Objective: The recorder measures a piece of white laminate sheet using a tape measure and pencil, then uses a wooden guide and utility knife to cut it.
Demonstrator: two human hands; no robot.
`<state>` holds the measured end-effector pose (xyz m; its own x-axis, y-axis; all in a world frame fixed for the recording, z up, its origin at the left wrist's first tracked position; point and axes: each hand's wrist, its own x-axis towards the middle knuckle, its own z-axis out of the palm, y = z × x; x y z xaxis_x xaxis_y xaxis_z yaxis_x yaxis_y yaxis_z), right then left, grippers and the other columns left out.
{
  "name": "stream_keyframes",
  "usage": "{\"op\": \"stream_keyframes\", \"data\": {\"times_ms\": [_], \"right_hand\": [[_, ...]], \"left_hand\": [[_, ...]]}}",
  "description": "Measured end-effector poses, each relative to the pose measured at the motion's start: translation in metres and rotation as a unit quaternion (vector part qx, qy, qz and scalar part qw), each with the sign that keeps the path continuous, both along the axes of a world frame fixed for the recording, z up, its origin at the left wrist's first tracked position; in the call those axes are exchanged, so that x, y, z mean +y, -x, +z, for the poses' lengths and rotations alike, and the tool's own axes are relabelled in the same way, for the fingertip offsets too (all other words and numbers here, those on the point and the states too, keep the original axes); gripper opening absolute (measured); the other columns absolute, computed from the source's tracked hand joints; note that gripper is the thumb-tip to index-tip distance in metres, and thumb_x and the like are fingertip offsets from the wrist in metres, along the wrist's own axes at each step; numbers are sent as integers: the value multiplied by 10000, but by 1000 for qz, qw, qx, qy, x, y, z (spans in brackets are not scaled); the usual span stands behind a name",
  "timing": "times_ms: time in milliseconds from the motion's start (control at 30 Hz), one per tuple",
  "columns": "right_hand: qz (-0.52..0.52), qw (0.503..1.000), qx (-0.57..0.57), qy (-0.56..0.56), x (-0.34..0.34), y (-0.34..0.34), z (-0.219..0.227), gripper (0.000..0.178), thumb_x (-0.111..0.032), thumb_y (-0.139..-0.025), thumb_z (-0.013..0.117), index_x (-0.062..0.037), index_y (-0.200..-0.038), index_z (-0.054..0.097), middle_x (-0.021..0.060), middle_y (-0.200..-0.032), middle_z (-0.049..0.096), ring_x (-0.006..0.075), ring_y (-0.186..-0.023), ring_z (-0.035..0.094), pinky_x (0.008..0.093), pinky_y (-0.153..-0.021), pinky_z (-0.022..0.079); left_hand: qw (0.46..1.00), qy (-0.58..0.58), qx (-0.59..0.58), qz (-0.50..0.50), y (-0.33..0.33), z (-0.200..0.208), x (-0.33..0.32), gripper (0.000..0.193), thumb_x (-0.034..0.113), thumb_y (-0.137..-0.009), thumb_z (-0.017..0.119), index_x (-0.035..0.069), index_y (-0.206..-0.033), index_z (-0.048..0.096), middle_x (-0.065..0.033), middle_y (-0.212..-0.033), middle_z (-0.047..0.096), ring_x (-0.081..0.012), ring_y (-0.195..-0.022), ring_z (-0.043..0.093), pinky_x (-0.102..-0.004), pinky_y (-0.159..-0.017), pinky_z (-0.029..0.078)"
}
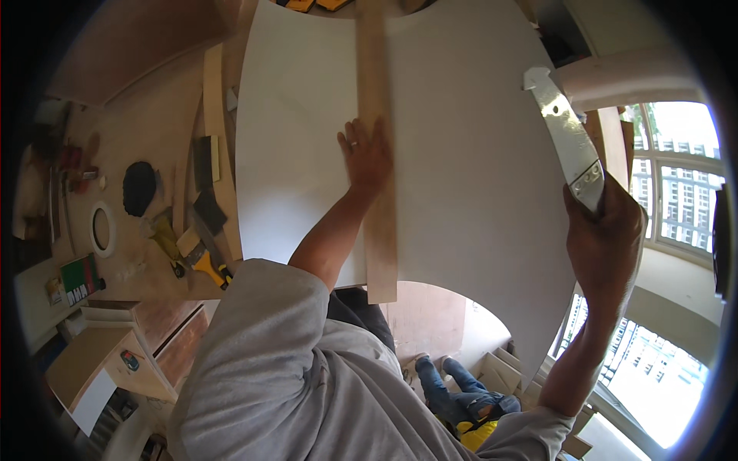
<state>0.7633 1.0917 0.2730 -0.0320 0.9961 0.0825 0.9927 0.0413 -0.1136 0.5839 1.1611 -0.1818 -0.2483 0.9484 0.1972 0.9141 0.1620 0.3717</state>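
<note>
A large white sheet [469, 154] lies in front of me, its edges bowed by the lens. A long, straight wooden strip [380, 253] runs down its middle, and its near end juts past the sheet's near edge. My left hand [370, 164] rests palm down with fingers spread, partly on the strip and partly on the sheet left of it. My right hand [607, 230] is raised at the right side, wrapped round the handle of a hook knife [567, 127]. Its broad metal blade has a hooked tip, a hole and rivets; the tip points away from me.
On the wooden surface at left lie a yellow-handled scraper [206, 265], a black round lump [139, 188], a tape roll [102, 229] and wood offcuts [214, 100]. A cardboard box [92, 361] stands lower left. Another person [461, 399] in jeans is below. Windows [684, 192] line the right.
</note>
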Motion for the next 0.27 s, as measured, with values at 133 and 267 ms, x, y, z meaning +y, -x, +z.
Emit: {"op": "stream_keyframes", "data": {"times_ms": [133,267], "right_hand": [[32,999,14,-4,-5,31,0,244,-147,-929,780,2,-1121,766,164,-912,811,253,-768,801,421,-792,628],[59,998,-22,-21,-14,51,5,206,-95,-873,790,-31,-1068,771,148,-870,817,276,-722,808,408,-765,647]], "left_hand": [[1000,4,-9,-6,6,-6,-1,606,340,-1079,517,168,-1651,412,-371,-1615,356,-544,-1559,271,-714,-1267,141],[1000,14,-14,-12,4,-6,2,647,335,-1068,540,173,-1670,367,-376,-1648,312,-540,-1576,240,-729,-1265,117]]}}
